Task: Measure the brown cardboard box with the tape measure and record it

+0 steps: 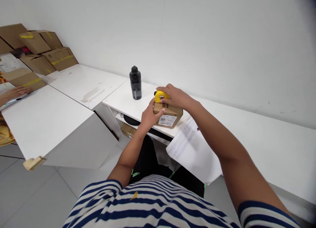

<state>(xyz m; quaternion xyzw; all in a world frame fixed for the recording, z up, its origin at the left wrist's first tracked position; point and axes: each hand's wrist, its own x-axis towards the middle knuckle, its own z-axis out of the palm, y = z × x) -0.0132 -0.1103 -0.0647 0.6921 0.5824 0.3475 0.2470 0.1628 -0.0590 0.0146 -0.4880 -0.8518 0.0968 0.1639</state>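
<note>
Currently, both hands are at work around one small cardboard box [171,113], which is on the white worktop [259,136] directly between and below them. The left hand [149,117] is partly closed on the box's left side, thumb laid over the front near the printed label [167,120]; its far fingertips are hidden. The right hand [174,95] is curled over a yellow tape measure [161,96], fingers above and thumb below, at the upper edge of the box. Whether the tape measure's weight rests on the carton, or any blade is drawn out, cannot be told. The tape measure should be compact, rigid and fairly dense for its size; its casing is best gripped across the two broad sides. The box is probably light and moderately stiff, its walls liable to dent under a hard pinch; opposite side walls or lower corners give the surest hold. Loose papers [190,149] lie near-right of the left hand; a dark bottle [135,85] stands upright beyond it, to the left.
</note>
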